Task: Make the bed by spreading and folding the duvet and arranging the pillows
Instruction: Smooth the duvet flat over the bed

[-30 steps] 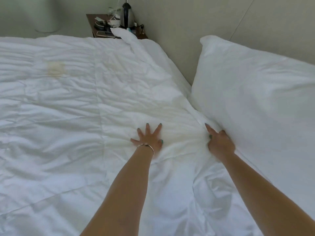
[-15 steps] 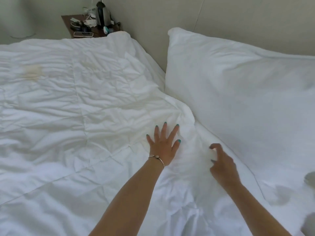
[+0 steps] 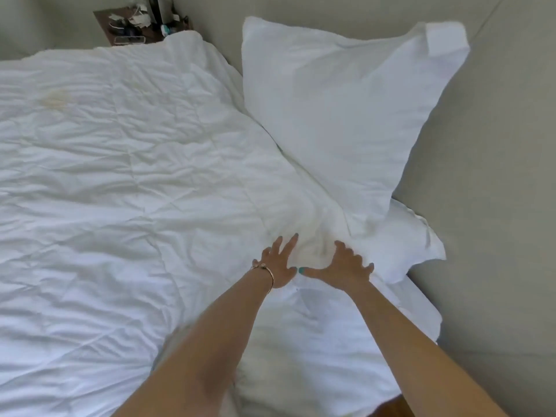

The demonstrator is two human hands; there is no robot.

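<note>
A wrinkled white duvet [image 3: 120,191] covers the bed and fills the left and centre of the view. A large white pillow [image 3: 337,109] leans against the padded headboard at the upper right. A second pillow [image 3: 415,245] lies flatter beneath it by the headboard. My left hand [image 3: 278,263], with a bracelet on the wrist, rests on the duvet's top edge with its fingers spread. My right hand [image 3: 346,264] lies just beside it, fingers spread, pressing the fabric where the duvet meets the lower pillow. The two thumbs nearly touch.
A beige padded headboard [image 3: 496,176] runs along the right side. A dark bedside table [image 3: 138,25] cluttered with small items stands at the far top corner behind the duvet. A faint yellowish stain [image 3: 55,97] marks the duvet at the upper left.
Both hands slid along the duvet's top edge and came together. My right hand, loosely curled half a second ago, now lies spread on the fabric. The view swung so the whole pillow shows.
</note>
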